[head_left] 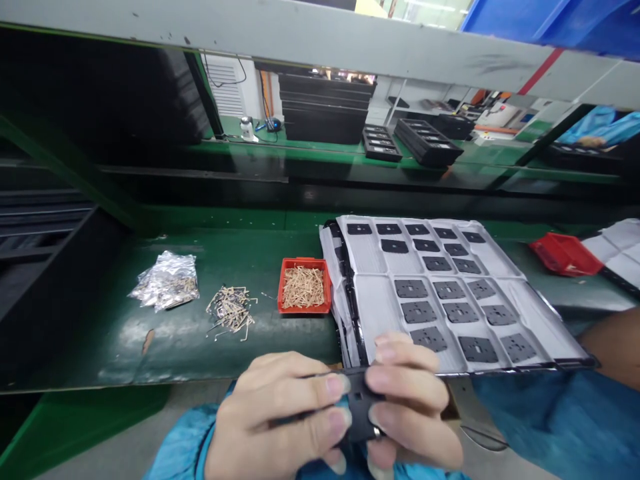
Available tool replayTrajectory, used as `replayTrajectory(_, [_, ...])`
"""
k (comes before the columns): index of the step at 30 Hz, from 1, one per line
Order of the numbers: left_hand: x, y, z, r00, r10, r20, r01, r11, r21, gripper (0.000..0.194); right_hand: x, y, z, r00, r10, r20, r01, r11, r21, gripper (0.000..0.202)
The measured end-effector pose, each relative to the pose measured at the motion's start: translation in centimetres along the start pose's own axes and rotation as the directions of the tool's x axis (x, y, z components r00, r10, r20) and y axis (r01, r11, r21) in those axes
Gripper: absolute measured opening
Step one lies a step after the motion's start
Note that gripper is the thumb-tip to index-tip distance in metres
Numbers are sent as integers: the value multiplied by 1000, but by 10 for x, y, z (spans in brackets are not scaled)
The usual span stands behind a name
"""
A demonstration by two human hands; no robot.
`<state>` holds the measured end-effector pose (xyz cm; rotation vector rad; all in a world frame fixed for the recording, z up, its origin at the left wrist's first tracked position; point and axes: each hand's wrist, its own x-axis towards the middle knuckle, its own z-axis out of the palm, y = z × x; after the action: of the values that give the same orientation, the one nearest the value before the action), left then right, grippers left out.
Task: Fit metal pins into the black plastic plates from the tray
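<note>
Between my two hands is a flat black plastic plate [359, 407] with a small square hole, held in front of the bench edge. My left hand [280, 413] grips its left side with thumb and fingers. The fingers of my right hand [413, 403] are closed on its right side, and a small shiny bit shows at its lower edge by them. Just beyond lies a white-lined tray [373, 313] with several similar black plates [461, 312] in its compartments. Fingers cover much of the held plate.
A red bin [303, 310] of small copper-coloured bent pieces stands left of the tray. Further left are loose metal pins [231, 310] and a clear plastic bag [167, 280] of parts. Another red bin [565, 255] sits at right. A co-worker's blue sleeve [560, 420] is close at right.
</note>
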<state>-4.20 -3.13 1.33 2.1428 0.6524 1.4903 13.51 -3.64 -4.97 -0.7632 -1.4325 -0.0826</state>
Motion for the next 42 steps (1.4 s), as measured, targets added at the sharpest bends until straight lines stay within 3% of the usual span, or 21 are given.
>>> replayTrajectory(3, [-13,-5,6,997,-19,76,21,999,-26,15,5,-3,4,999,-11,33,9,998,63,25])
replayTrajectory(7, [-26,-3,18,956,-281,88,285,958,-35,23,10,-12,8,966,256,41,-259,951,168,24])
replayTrajectory(8, [-26,-1,21,910,-406,81,412,906,-91,24,10,-13,8,931,353,93,-365,910,196,24])
replayTrajectory(9, [-26,-1,23,833,-547,83,552,812,-190,27,10,-14,7,878,448,167,-476,854,210,24])
replayTrajectory(11, [-22,-1,25,620,-766,168,741,501,-447,36,9,-13,3,732,601,320,-671,718,186,25])
replayTrajectory(12, [-20,-2,26,527,-816,239,765,333,-551,39,9,-12,1,661,653,369,-738,654,166,25])
replayTrajectory(13, [-18,-4,26,463,-834,301,758,197,-621,40,9,-12,-1,610,684,400,-780,606,154,25])
replayTrajectory(14, [-17,-6,25,429,-834,347,741,106,-663,42,9,-11,-2,577,700,420,-805,573,151,26])
replayTrajectory(16, [-15,-9,24,407,-825,391,711,17,-703,44,11,-9,-5,539,718,441,-835,525,165,29])
replayTrajectory(20, [-15,-10,23,411,-818,402,690,-8,-723,47,14,-8,-6,532,715,453,-840,512,179,31])
replayTrajectory(24, [-17,-9,23,424,-820,385,689,16,-724,46,17,-8,-6,539,708,456,-834,525,170,31])
replayTrajectory(33, [-17,-6,20,445,-835,325,761,161,-629,48,15,-4,-6,581,663,472,-805,553,215,30])
replayTrajectory(36, [-14,-2,18,426,-856,294,776,179,-604,47,16,1,-8,599,627,498,-792,556,252,31])
replayTrajectory(40, [-10,7,15,370,-903,218,813,201,-547,42,24,3,-12,600,577,554,-781,572,251,23])
replayTrajectory(42, [-9,11,14,349,-924,158,827,224,-515,38,28,1,-15,647,555,524,-733,641,227,12])
